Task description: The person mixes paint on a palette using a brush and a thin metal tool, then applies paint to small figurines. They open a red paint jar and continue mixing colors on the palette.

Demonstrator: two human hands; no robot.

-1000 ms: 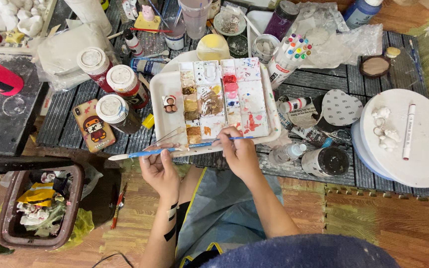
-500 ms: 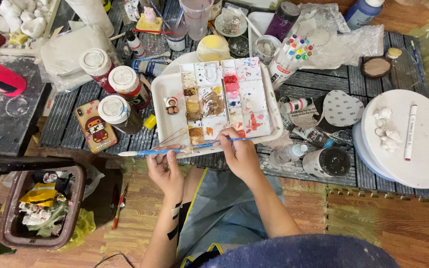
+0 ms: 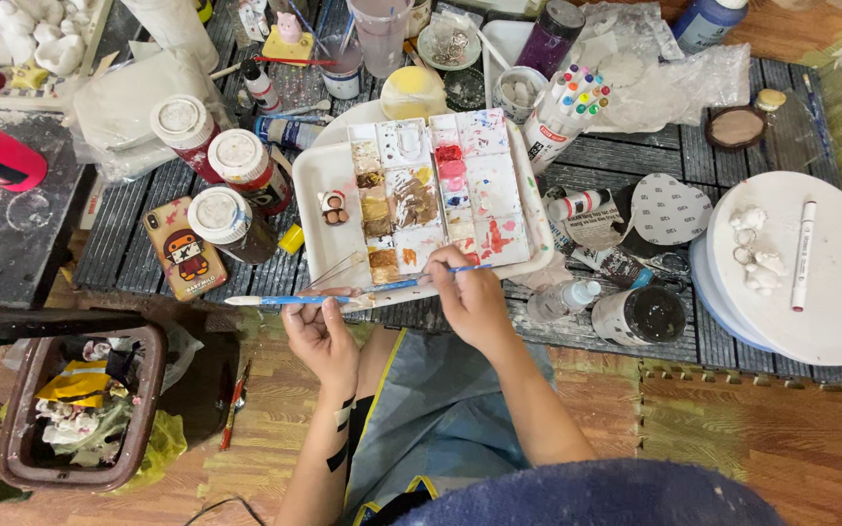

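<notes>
Paintbrush (image 3: 419, 282) in right hand (image 3: 472, 302)

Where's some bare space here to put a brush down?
Bare spots: the white round board at far right, below its marker, and the dark slats between the marker cup and the small brown dish. Around the paint palette, where the left hand and right hand hold brushes, it is crowded.
</notes>
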